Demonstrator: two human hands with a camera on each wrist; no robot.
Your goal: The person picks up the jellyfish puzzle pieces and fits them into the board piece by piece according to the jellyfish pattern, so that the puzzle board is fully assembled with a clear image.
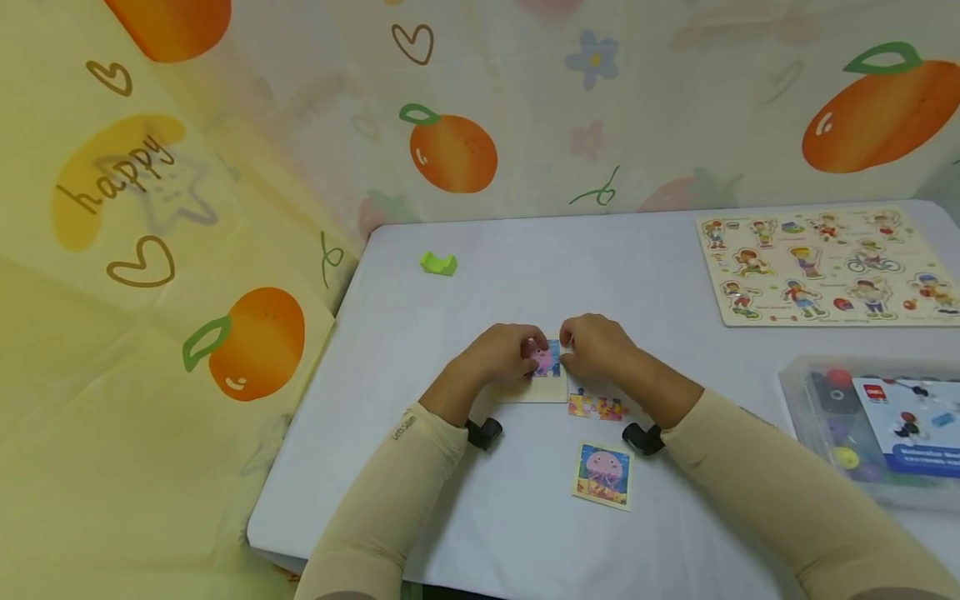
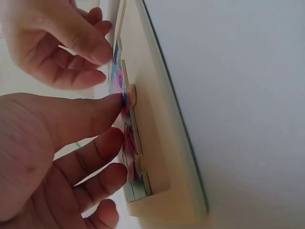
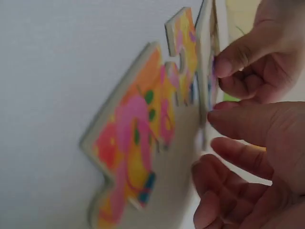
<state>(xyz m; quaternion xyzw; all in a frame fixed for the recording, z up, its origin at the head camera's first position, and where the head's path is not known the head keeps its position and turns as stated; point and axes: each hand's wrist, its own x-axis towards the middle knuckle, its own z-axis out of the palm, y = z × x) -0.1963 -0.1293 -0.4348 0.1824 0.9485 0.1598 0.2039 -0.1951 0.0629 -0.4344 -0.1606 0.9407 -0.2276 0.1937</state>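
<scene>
A shallow wooden puzzle tray (image 1: 536,392) lies mid-table, with joined jigsaw pieces (image 1: 553,357) of a pink jellyfish on blue in it. My left hand (image 1: 504,357) touches these pieces with its thumb and fingertips, its fingers spread loosely in the left wrist view. At the tray's right side is my right hand (image 1: 600,346), its thumb touching near the edge and its other fingers loosely bent. Just below that hand lie several loose orange, yellow and pink jigsaw pieces (image 1: 596,407). Nearer me is a square jellyfish picture (image 1: 603,475).
A green curved block (image 1: 438,264) sits at the back left. On the right are a wooden board with figures of children (image 1: 828,267) and, in front of it, a clear plastic box (image 1: 810,417) of coloured parts. A patterned cloth (image 1: 517,167) hangs behind the table.
</scene>
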